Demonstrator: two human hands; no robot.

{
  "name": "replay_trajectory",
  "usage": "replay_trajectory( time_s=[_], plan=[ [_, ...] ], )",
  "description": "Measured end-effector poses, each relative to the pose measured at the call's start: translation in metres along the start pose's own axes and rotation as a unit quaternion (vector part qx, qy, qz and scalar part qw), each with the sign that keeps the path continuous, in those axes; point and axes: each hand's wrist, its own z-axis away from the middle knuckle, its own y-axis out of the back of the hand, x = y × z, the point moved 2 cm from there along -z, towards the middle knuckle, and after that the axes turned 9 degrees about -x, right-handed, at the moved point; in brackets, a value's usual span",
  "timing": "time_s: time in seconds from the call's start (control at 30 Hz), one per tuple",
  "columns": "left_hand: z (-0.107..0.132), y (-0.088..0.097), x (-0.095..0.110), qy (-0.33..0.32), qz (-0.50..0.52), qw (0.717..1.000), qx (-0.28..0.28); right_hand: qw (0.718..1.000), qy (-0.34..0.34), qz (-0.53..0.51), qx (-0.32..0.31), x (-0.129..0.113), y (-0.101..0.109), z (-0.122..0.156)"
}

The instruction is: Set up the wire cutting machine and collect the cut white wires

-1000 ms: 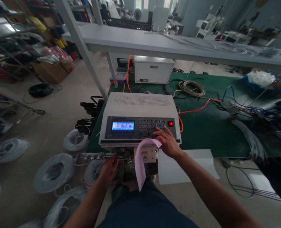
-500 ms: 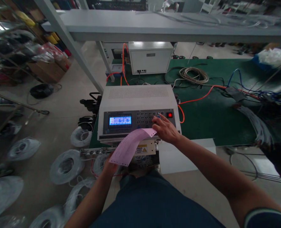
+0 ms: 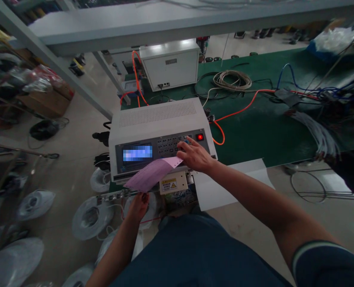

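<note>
A white control machine [image 3: 157,115] with a lit blue screen [image 3: 137,153], a dark keypad [image 3: 168,146] and a red button [image 3: 200,137] stands at the near edge of a green table [image 3: 263,127]. My right hand [image 3: 196,156] rests on the keypad's right part, a finger out on the keys, and it pinches one end of a pink paper slip [image 3: 151,174]. My left hand [image 3: 137,205] is below the machine's front and holds the slip's lower left end with closed fingers.
Several coils of white cable [image 3: 91,217] lie on the floor at the left. On the table are a white box [image 3: 171,65], an orange cable [image 3: 239,111], a coiled beige cable [image 3: 232,79] and a grey wire bundle [image 3: 317,131]. A white sheet [image 3: 224,187] hangs below. Shelving stands at the far left.
The pink slip hung down from my right hand; my left hand has taken its free end and lifted it flat. The view has tilted down and shifted.
</note>
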Motion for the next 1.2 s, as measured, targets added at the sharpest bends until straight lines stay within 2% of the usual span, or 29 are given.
replay_trajectory(
  time_s=[0.3,1.2],
  plan=[
    [-0.0006,0.0039,0.0000,0.002,0.031,0.999,-0.011,1.000,0.001,0.000,-0.001,-0.0004,0.0013,-0.0017],
    [-0.0035,0.0058,0.0023,0.007,0.019,1.000,-0.002,1.000,-0.003,-0.011,0.011,0.0003,-0.0021,-0.0033]
  ],
)
